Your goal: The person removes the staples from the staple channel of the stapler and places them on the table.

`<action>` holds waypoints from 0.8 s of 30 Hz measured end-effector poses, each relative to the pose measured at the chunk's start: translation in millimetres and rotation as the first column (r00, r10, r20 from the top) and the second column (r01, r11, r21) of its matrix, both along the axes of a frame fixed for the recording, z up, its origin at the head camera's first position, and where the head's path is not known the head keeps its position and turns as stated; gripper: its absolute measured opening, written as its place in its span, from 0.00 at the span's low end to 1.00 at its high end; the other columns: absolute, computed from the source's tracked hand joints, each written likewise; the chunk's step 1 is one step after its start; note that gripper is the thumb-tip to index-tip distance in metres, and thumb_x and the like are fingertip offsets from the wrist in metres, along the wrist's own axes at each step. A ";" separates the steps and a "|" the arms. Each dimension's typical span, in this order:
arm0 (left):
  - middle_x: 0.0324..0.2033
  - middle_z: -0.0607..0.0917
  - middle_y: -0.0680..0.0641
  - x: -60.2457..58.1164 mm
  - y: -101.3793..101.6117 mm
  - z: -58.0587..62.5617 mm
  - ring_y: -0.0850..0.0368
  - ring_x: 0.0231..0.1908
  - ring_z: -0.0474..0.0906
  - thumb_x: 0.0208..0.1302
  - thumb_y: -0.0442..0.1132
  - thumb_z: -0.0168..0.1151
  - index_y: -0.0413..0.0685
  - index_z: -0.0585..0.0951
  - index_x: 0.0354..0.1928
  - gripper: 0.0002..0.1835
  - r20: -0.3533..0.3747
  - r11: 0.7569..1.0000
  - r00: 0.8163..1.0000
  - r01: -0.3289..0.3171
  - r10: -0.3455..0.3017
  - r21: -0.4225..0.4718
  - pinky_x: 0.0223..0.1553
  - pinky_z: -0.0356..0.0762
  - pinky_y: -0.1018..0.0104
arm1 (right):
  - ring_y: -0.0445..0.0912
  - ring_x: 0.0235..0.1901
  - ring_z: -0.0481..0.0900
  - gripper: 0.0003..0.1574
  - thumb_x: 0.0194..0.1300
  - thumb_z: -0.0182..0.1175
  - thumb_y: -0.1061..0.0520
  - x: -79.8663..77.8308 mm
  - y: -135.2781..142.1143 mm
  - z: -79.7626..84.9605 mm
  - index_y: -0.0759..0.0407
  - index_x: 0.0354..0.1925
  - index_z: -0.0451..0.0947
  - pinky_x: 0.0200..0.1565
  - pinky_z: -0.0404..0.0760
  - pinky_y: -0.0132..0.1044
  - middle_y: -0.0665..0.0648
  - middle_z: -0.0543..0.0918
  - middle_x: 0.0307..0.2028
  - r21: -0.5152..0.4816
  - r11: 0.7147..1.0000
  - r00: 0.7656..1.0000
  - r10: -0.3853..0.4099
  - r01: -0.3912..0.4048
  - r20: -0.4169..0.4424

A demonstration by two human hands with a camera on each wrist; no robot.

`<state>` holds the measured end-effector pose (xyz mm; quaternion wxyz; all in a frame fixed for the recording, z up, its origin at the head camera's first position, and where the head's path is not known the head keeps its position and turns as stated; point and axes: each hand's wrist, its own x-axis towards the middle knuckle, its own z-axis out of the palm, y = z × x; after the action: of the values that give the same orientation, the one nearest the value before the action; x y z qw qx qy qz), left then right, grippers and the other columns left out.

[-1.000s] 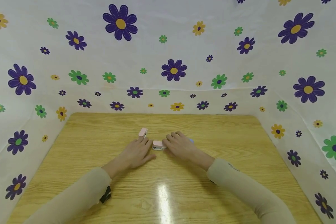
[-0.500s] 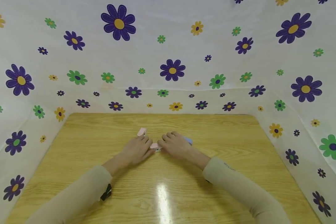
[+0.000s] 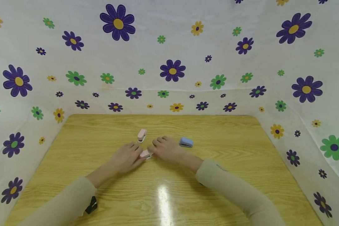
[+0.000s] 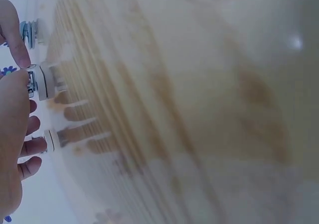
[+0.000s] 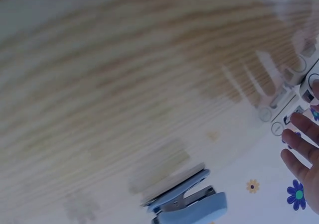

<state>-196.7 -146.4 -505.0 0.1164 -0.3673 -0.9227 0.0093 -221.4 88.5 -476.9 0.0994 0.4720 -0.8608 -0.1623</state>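
Observation:
A pink stapler [image 3: 146,153] lies low over the table between my two hands in the head view. My left hand [image 3: 125,158] holds its left end, with the thumb on the near side. My right hand [image 3: 169,150] pinches the other end with thumb and forefinger, its remaining fingers loosely extended in the right wrist view. A second pink stapler [image 3: 142,135] stands just beyond the left fingers. To the right of my right hand sits a blue stapler [image 3: 186,142]; its hinged arms show in the right wrist view. Fingers partly hide the held stapler.
The wooden table [image 3: 214,131] has a glossy, reflective top. A white cloth [image 3: 147,56] printed with flowers rises behind it and along both sides. A dark strap [image 3: 91,204] shows under the left sleeve.
My left hand has taken hold of the pink stapler that my right hand held. Both hands have shifted left and nearer with it. The blue stapler is now uncovered.

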 end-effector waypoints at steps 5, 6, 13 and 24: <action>0.31 0.77 0.52 11.3 -13.9 2.3 0.57 0.32 0.71 0.69 0.59 0.53 0.51 0.75 0.36 0.19 -0.018 1.000 1.000 0.004 -0.003 0.023 0.35 0.73 0.63 | 0.44 0.52 0.77 0.19 0.75 0.45 0.40 4.5 -13.7 1.3 0.39 0.60 0.66 0.58 0.75 0.38 0.47 0.77 0.52 0.022 0.999 1.000 0.031 -0.031 0.003; 0.31 0.78 0.52 13.9 -16.2 2.8 0.57 0.32 0.72 0.68 0.59 0.54 0.50 0.76 0.36 0.19 -0.027 1.000 1.000 0.003 -0.002 0.028 0.35 0.74 0.63 | 0.44 0.52 0.76 0.19 0.75 0.45 0.40 5.3 -16.0 1.8 0.39 0.60 0.66 0.58 0.75 0.38 0.47 0.77 0.52 0.029 0.999 0.999 0.040 -0.040 -0.003; 0.29 0.77 0.53 30.3 -27.6 3.0 0.58 0.30 0.70 0.66 0.60 0.56 0.52 0.76 0.34 0.19 -0.046 0.999 0.999 -0.022 0.023 0.026 0.29 0.67 0.66 | 0.42 0.50 0.75 0.20 0.75 0.43 0.38 7.4 -30.5 -1.1 0.36 0.61 0.64 0.55 0.76 0.36 0.45 0.76 0.52 0.057 0.995 0.997 0.081 -0.082 0.009; 0.32 0.81 0.53 42.4 -28.0 1.4 0.60 0.31 0.72 0.65 0.62 0.56 0.53 0.76 0.32 0.20 -0.042 0.996 0.997 -0.060 0.063 0.068 0.30 0.70 0.67 | 0.41 0.49 0.75 0.21 0.75 0.43 0.40 6.7 -41.3 -1.1 0.37 0.62 0.65 0.50 0.77 0.34 0.44 0.78 0.52 0.052 0.989 0.990 0.141 -0.140 -0.020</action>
<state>-154.3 -174.4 -503.6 0.1486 -0.3344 -0.9306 -0.0096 -214.7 47.1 -478.0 0.1088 0.5320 -0.8197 -0.1823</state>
